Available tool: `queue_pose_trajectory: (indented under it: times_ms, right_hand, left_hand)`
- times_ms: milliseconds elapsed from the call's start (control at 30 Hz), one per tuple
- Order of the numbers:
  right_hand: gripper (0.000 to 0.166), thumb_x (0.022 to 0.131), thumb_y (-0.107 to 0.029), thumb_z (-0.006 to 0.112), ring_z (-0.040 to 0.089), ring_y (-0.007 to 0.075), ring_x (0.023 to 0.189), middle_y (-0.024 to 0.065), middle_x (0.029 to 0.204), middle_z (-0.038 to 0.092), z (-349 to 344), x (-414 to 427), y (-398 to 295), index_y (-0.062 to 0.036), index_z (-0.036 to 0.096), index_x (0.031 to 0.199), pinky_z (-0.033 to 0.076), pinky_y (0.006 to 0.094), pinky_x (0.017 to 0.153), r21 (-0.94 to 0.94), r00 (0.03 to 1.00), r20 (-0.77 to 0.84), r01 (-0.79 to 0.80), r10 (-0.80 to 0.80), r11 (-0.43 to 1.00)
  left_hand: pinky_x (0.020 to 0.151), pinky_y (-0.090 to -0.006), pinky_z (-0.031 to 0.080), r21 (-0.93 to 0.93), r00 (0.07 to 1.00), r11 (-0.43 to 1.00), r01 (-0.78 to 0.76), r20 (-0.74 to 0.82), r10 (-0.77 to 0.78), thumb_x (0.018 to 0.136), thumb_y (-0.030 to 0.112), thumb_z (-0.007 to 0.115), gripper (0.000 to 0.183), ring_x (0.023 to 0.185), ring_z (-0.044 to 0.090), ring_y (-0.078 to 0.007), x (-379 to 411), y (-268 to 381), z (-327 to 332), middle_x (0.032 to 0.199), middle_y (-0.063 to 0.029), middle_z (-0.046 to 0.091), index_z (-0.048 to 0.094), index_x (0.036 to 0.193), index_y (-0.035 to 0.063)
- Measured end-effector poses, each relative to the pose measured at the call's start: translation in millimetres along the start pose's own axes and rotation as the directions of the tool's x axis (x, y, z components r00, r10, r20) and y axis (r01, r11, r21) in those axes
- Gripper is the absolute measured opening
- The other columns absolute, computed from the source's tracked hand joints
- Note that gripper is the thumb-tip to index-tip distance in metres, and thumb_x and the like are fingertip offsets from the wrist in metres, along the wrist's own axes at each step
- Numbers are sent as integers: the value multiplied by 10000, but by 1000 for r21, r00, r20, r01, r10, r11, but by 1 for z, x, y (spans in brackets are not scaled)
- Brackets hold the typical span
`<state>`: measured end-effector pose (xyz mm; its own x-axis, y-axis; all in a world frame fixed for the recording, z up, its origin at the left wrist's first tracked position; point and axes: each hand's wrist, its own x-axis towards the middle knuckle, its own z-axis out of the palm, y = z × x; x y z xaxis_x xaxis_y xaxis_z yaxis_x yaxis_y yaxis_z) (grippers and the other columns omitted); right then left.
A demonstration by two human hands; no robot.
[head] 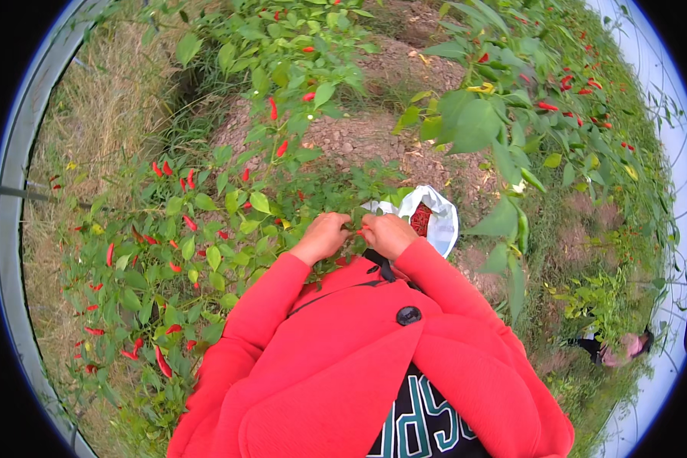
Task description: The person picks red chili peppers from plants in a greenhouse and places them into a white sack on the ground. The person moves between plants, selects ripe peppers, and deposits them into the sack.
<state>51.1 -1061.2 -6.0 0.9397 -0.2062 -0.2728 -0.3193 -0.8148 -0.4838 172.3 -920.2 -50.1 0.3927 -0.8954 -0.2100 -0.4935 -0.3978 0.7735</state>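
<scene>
My left hand [322, 233] is among the leaves of a chili plant [246, 223], its fingers bent. What its fingertips touch is hidden. Close beside it, my right hand [390, 233] has its fingers closed around a small red chili pepper [364, 230]. Just beyond the right hand is a white bag [445, 223] with its mouth open, and many red chili peppers [419, 220] lie inside. Ripe red pods hang on the plant to the left, among them one pod [162, 362] low down and another [282, 149] higher up.
Another row of chili plants [481, 114] with red and green pods leans in from the right. Bare soil [355, 134] lies between the rows. Dry grass [103, 109] borders the left side. A person [621, 352] is among plants at the far right.
</scene>
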Motion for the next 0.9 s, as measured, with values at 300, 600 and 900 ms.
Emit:
queue_pose_trajectory:
  times_ms: [300, 600, 900]
  right_hand:
    - [224, 862, -247, 567, 607, 410, 727, 197, 724, 628, -2, -1, 14, -25, 571, 895, 458, 509, 636, -49, 997, 10, 79, -79, 996]
    - [118, 855, -146, 520, 633, 321, 675, 162, 777, 618, -5, 11, 0, -34, 499, 823, 489, 433, 572, -241, 934, -174, 268, -313, 933]
    - [165, 893, -160, 543, 542, 242, 536, 94, 611, 546, 20, 21, 5, -15, 536, 813, 423, 345, 481, 205, 941, -308, 211, -142, 956]
  left_hand:
    - [720, -424, 483, -43, 995, 999, 21, 101, -16, 750, 145, 683, 228, 798, 624, -362, 12, 7, -1, 833, -212, 647, 648, 911, -12]
    - [560, -256, 483, -653, 951, 705, 276, 79, -299, 861, 55, 617, 81, 676, 601, -116, 21, -17, -4, 765, -61, 656, 628, 862, -25]
    - [587, -270, 451, -706, 858, 672, 225, -184, -480, 883, 61, 590, 69, 681, 566, -113, 20, -30, -19, 769, -42, 644, 620, 881, -1]
